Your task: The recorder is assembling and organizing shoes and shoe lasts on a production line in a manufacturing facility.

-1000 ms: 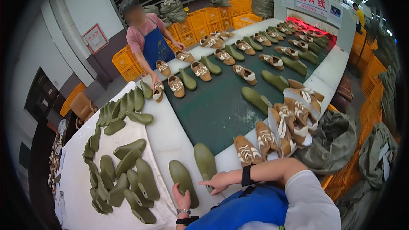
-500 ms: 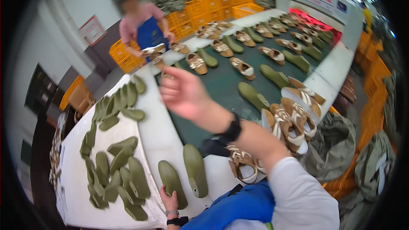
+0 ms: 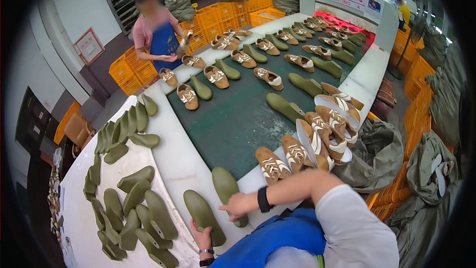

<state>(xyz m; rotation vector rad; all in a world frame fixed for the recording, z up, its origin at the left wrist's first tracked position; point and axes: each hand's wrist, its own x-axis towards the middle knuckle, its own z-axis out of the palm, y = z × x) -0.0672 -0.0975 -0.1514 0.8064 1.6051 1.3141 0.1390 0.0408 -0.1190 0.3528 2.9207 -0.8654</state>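
Observation:
Two green shoe lasts stand side by side on the white table edge in front of me. My left hand (image 3: 202, 235) is closed around the lower side of the left shoe last (image 3: 200, 209), thumb against it. Across the lower part of the right shoe last (image 3: 224, 182) lies my right hand (image 3: 239, 205), its fingers spanning the last and the index finger stretched to its left edge; its thumb is hidden. Close by on the right, brown-and-white sneakers (image 3: 271, 165) sit in a row along the table edge.
A dark green conveyor belt (image 3: 218, 129) carries sneakers and lasts. More green lasts (image 3: 159, 213) lie on the white table at left. A co-worker (image 3: 158, 34) in a blue apron stands across the belt holding a shoe. Orange crates (image 3: 124, 72) and a grey-green sack (image 3: 374, 154) flank the line.
My right hand has come down from above the belt onto the right shoe last. My left hand stays on its last. Shoes now stand at the belt's far left corner; the co-worker's hands have moved.

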